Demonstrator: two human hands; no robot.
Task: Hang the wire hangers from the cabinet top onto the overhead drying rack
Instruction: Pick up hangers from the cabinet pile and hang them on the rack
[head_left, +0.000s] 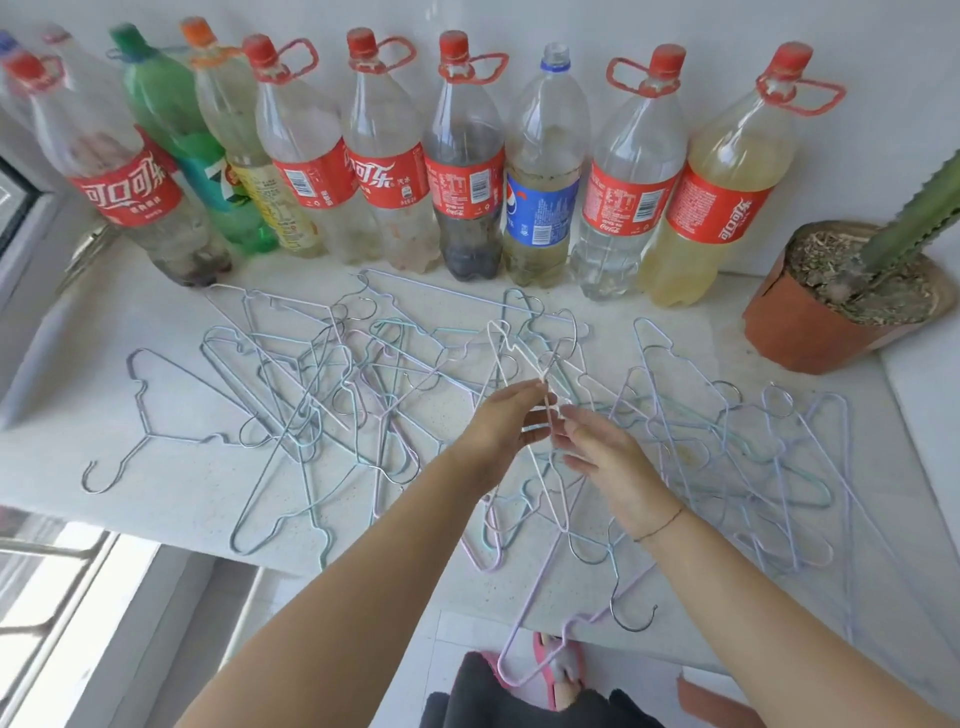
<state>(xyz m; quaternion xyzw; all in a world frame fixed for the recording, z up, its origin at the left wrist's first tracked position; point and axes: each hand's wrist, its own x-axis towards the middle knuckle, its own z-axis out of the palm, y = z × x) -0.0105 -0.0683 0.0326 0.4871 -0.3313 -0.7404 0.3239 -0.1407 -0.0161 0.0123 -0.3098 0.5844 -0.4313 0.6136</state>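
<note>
Hangers (311, 364) sprawl tangled beyond my hands, so my left hand (506, 418) pinches one white hanger (519, 360) to lift it free; right hand (597, 449) alongside, grip unclear.

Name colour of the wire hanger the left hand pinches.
White wire hanger, in left hand; head view.

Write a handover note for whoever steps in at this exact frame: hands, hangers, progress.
Left hand pinches the white hanger; right hand pinches the same wire just beside it, over the tangle.
Other wire hangers lie tangled across the cabinet top; a purple hanger overhangs its front edge.
Drying rack: out of view.
Done: none visibly hung.
Left: free the white one, then hang every hanger.
</note>
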